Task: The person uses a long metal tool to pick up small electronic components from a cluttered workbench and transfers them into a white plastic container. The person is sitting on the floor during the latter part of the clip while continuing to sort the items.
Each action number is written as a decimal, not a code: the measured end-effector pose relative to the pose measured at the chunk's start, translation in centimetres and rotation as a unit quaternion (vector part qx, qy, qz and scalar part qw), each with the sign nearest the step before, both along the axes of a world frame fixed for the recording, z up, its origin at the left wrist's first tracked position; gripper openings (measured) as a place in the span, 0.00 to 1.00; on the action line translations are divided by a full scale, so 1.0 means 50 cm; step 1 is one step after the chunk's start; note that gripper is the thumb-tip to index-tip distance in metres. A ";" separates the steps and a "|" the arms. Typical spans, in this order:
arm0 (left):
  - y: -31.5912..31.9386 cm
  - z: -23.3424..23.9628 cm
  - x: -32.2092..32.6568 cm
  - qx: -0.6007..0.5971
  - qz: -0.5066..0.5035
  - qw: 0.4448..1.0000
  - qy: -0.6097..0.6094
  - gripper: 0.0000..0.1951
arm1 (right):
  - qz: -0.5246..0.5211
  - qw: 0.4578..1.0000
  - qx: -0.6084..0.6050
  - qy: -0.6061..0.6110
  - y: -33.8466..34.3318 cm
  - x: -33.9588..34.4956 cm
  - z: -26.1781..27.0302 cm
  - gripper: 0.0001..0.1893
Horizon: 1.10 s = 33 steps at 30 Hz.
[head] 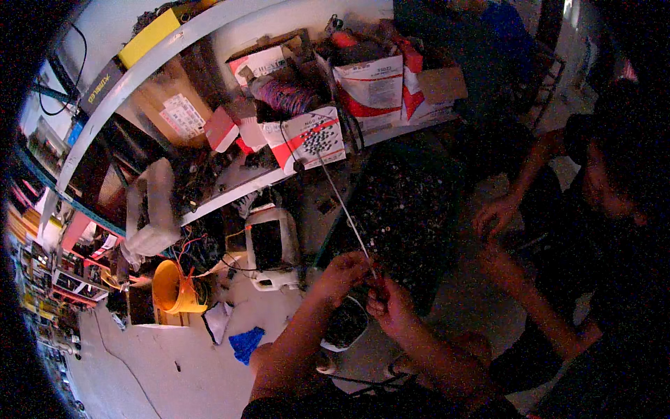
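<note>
A long thin metal rod (343,207) runs from my hands up and away to the left. Around its far end is a cluster of small shiny round pieces (318,140), seen against a white and red carton. My left hand (343,272) has its fingers closed at the lower part of the rod. Just below and to the right, my right hand (384,304) grips the rod's near end; the dim light hides its fingertips. Under my forearms a white-rimmed tub (361,335) holds dark small pieces. Beyond my hands lies a dark heap of small parts (403,225).
A metal shelf edge (235,196) with open cartons (366,86) spans the upper left. Below it stand a white plastic housing (275,280) and an orange funnel-shaped piece (167,288). A blue cloth (246,344) lies on the floor. At the right sits another person, with bare hands (494,217) showing.
</note>
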State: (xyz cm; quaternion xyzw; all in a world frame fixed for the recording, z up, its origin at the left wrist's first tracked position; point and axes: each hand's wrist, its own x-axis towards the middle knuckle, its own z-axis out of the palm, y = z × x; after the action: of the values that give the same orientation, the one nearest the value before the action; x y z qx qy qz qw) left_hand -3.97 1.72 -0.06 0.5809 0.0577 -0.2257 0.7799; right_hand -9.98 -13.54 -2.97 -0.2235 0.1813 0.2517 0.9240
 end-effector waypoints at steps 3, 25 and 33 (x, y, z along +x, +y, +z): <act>-0.003 0.009 -0.001 0.124 -0.008 0.991 -0.051 0.09 | -0.036 0.996 -0.069 0.046 0.012 0.002 0.023 0.13; -0.024 0.080 -0.026 0.127 0.029 0.991 -0.021 0.08 | -0.077 0.985 -0.152 -0.021 0.046 -0.004 0.034 0.13; 0.004 0.011 -0.010 0.013 0.002 1.000 -0.013 0.09 | -0.021 0.992 -0.122 0.024 0.020 -0.001 0.006 0.15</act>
State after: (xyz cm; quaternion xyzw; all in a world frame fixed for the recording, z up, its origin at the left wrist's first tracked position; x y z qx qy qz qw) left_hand -4.46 1.94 0.50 0.5939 0.0518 -0.2164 0.7731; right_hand -10.03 -12.56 -2.69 -0.3244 0.2377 0.2133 0.8904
